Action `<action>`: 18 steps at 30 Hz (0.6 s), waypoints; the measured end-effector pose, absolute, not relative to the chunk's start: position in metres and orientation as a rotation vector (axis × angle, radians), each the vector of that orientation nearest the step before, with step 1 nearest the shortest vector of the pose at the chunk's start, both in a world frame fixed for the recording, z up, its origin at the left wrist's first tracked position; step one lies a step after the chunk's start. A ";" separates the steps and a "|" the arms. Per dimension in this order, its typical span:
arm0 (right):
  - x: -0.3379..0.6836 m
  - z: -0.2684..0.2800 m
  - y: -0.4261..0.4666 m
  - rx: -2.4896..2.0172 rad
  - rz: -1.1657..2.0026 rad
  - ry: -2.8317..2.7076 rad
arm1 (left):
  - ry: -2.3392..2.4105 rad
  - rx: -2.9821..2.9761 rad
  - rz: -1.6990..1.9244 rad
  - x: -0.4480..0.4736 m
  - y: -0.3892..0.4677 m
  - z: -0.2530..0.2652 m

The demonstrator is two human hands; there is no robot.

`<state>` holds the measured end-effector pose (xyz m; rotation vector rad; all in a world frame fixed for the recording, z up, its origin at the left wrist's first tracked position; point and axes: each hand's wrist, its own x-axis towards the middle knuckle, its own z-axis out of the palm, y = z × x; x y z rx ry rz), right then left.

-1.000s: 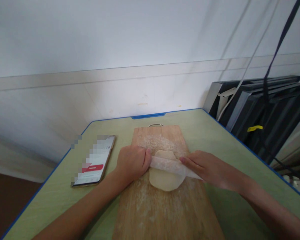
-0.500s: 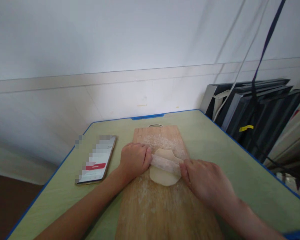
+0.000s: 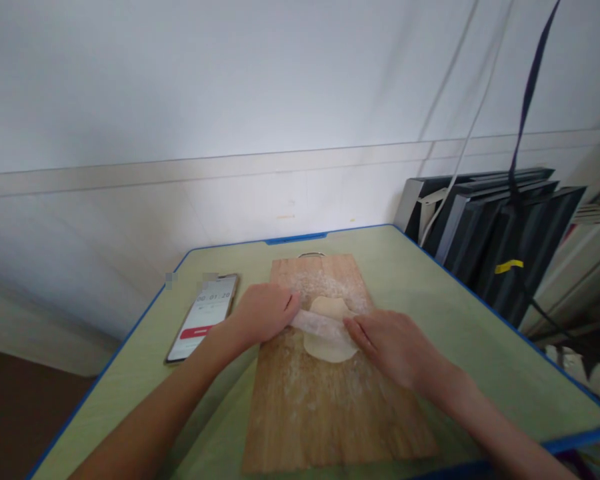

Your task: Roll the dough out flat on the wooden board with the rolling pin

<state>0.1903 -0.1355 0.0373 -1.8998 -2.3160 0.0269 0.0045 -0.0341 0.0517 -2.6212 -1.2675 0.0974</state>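
A pale, flour-dusted rolling pin (image 3: pixel 321 325) lies across a flattened round of dough (image 3: pixel 327 350). My left hand (image 3: pixel 270 311) is closed round the pin's left end, its fingers curled over. At the other end, my right hand (image 3: pixel 383 340) grips the pin beside the dough's right edge. The dough rests on a wooden cutting board (image 3: pixel 330 420) with flour scattered over it. Part of the dough is hidden under the pin and my right fingers.
The board lies on a green table (image 3: pixel 460 347) with a blue edge. Left of it is a phone (image 3: pixel 207 310) with a timer on screen, partly behind my left forearm. Dark flat panels (image 3: pixel 500 233) and a hanging strap (image 3: pixel 530 80) are at the right. A white wall (image 3: pixel 280 100) stands behind.
Both hands have shifted slightly left along with the rolling pin, relative to the dough. The view has tilted a little, so the board's near edge now shows.
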 end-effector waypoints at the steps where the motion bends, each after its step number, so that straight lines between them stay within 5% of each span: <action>1: 0.191 0.036 -0.135 -1.903 0.043 -2.302 | -1.236 -2.636 0.124 0.004 -0.034 0.052; 18: 0.165 0.022 -0.157 -1.967 -0.581 -2.091 | -1.276 -2.593 0.127 -0.001 -0.044 0.039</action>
